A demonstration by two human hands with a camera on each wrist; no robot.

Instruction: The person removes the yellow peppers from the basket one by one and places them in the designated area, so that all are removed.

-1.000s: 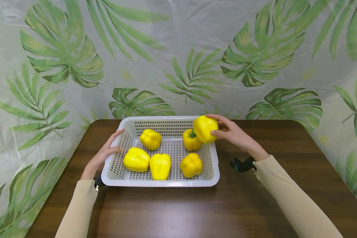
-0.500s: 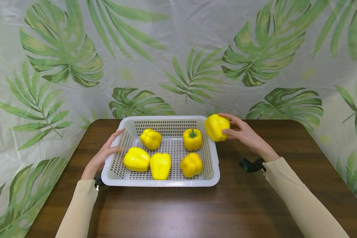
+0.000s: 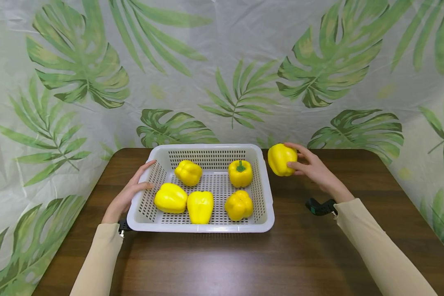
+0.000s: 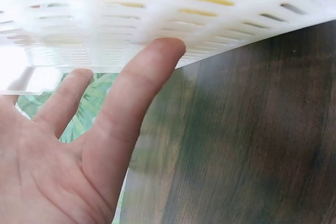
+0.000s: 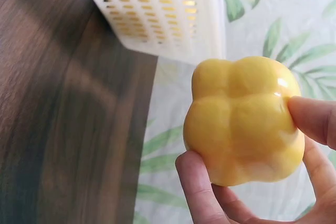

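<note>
In the head view, my right hand holds a yellow bell pepper above the table, just right of the basket. The right wrist view shows the fingers and thumb around this bell pepper, its lobed end toward the camera. My left hand rests against the left side of a white perforated plastic basket. Close up, the left thumb extends straight against the slotted basket wall. Inside lie several more yellow bell peppers, one at the back right with its green stem up.
The basket stands near the back of a dark brown wooden table. Behind it hangs a pale cloth backdrop printed with green leaves. A black strap mount sits at the right wrist.
My right hand has carried the yellow bell pepper rightward, from over the basket's back right corner to outside its right rim. The left hand stays at the basket's left side.
</note>
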